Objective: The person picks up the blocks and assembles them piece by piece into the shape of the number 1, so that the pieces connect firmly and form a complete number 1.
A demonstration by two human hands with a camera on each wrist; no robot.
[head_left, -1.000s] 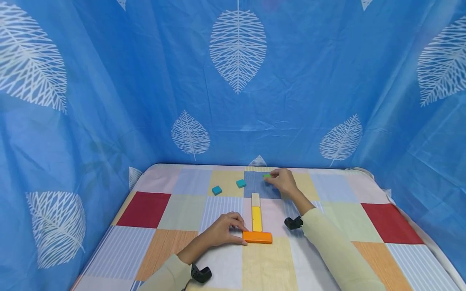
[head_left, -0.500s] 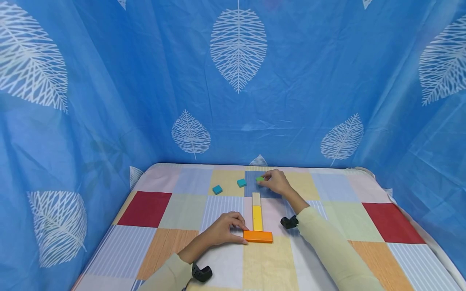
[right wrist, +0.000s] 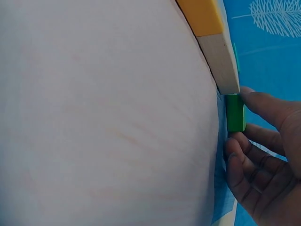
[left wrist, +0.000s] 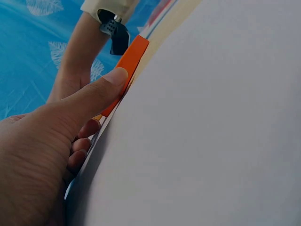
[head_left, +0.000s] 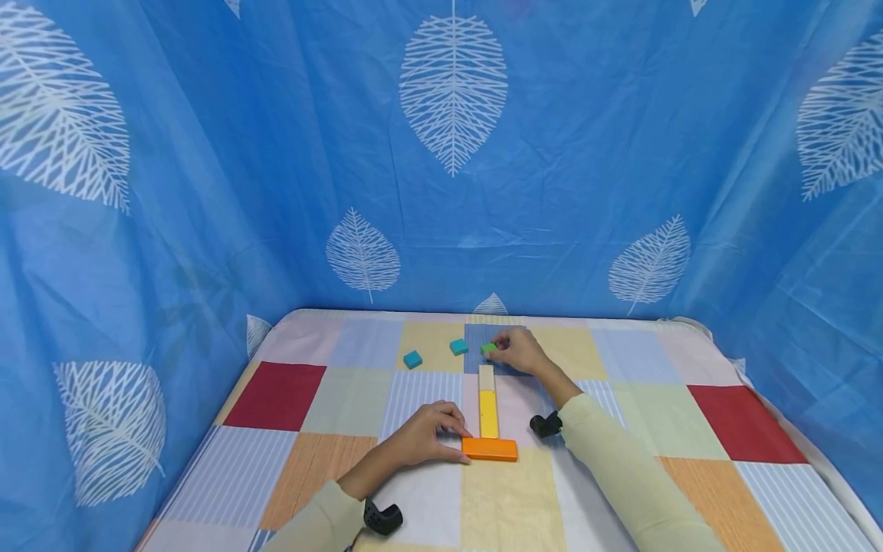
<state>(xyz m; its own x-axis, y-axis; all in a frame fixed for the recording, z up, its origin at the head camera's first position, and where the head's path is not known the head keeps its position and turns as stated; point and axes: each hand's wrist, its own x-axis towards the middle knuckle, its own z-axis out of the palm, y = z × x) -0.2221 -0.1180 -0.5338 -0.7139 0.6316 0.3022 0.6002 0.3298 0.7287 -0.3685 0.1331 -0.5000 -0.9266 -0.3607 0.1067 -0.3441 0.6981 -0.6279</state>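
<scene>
On a patchwork-covered table [head_left: 386, 460] backed by a blue curtain [head_left: 276, 153] with white leaf prints, the layout is, from left to right, as follows. A first teal block [head_left: 412, 359] lies toward the far side of the cloth. Nearer the viewer, the left hand [head_left: 428, 438] holds the left end of an orange block [head_left: 491, 450] between thumb and fingers, the thumb against its near side. A second teal block [head_left: 458, 347] lies farther back, near the first but apart from it. Next comes a narrow strip, its yellow part [head_left: 488, 415] meeting the far side of the orange block, its bare wooden part [head_left: 486, 377] pointing away; whether it is one piece or two cannot be told. Just beyond the wooden end is a green block [head_left: 489, 348], pinched between thumb and fingers of the right hand [head_left: 520, 351]; contact between block and wood is unclear. Rightmost, a black wrist camera [head_left: 546, 424] sits beside the right sleeve [head_left: 621, 468].
</scene>
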